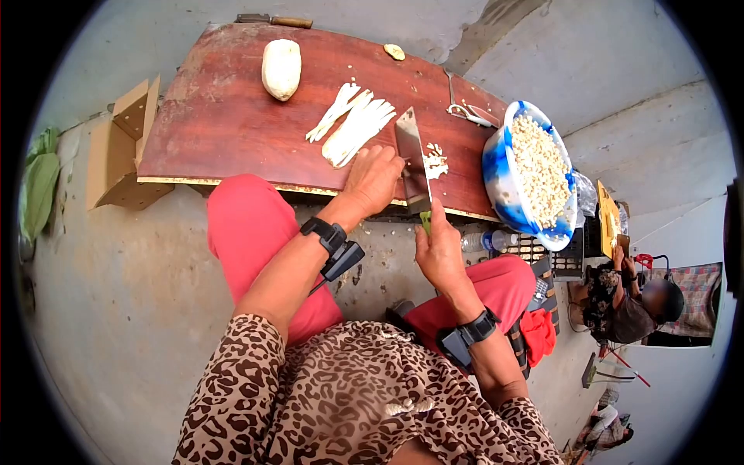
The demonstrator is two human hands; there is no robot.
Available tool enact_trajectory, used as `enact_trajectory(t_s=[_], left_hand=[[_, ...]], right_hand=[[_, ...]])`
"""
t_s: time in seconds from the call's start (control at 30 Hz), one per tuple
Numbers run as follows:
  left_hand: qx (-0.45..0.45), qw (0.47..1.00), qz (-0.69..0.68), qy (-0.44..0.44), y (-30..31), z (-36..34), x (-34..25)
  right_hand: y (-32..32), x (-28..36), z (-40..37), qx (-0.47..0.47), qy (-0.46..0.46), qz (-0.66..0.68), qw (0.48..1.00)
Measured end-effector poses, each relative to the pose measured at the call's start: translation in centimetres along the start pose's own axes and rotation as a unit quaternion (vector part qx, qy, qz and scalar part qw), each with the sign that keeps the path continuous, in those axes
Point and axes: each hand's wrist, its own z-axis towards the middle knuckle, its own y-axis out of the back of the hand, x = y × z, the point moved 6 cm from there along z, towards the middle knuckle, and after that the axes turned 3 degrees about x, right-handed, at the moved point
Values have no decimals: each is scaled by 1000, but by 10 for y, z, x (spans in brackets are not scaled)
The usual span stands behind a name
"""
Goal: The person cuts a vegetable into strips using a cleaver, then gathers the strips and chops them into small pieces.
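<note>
My right hand [442, 252] is wrapped round the green handle of a cleaver [413, 161], whose broad blade stands on the red-brown table [209, 101]. Just left of the blade, my left hand [374, 177] rests with bent fingers at the near end of a bundle of pale vegetable strips [359, 132]; the fingertips are partly hidden. A few thinner strips [339, 111] lie beside the bundle. Small diced bits [435, 161] lie right of the blade. A peeled whole vegetable [280, 70] sits farther back on the left.
A blue and white basin [504, 182] of diced pieces stands at the table's right end, near a peeler [469, 116]. Another knife [273, 21] lies along the back edge. A cardboard box [120, 155] is left. Two other people [632, 306] are at the far right.
</note>
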Motion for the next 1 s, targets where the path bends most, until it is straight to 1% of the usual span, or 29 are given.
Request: enact_trajectory(t_s=[0.07, 0.1, 0.2, 0.33, 0.37, 0.43, 0.5, 0.6, 0.7, 0.8, 0.83, 0.93, 1.0], left_hand=[[5, 1000, 4, 2, -2, -2, 3], [7, 1000, 6, 3, -2, -2, 3], [-2, 1000, -6, 4, 0, 0, 3], [-28, 1000, -6, 10, 1, 0, 3], [-18, 1000, -12, 6, 0, -1, 3], [-1, 1000, -22, 2, 4, -1, 3], [-3, 1000, -27, 1, 6, -3, 3], [-24, 999, -39, 5, 6, -1, 4], [-27, 999, -41, 19, 3, -3, 7], [-7, 999, -35, 6, 3, -3, 3], [0, 1000, -31, -2, 4, -3, 3], [-12, 999, -35, -3, 3, -4, 6], [-24, 999, -41, -4, 5, -4, 6]], right_hand=[[2, -3, 2, -8, 4, 5, 1000], [9, 3, 5, 13, -39, 24, 999], [22, 17, 5, -36, 4, 27, 999], [11, 16, 1, -18, 14, 41, 999], [1, 5, -1, 11, -11, 14, 1000], [4, 3, 2, 17, -18, 20, 1000], [10, 8, 5, 24, -36, 26, 999], [22, 20, 4, -20, -8, 23, 1000], [17, 22, 1, -21, 13, 48, 999], [-4, 9, -4, 16, -31, -2, 999], [-1, 10, -4, -5, 1, 10, 1000], [8, 7, 0, 6, -31, 22, 999], [17, 13, 0, -13, -20, 34, 999]])
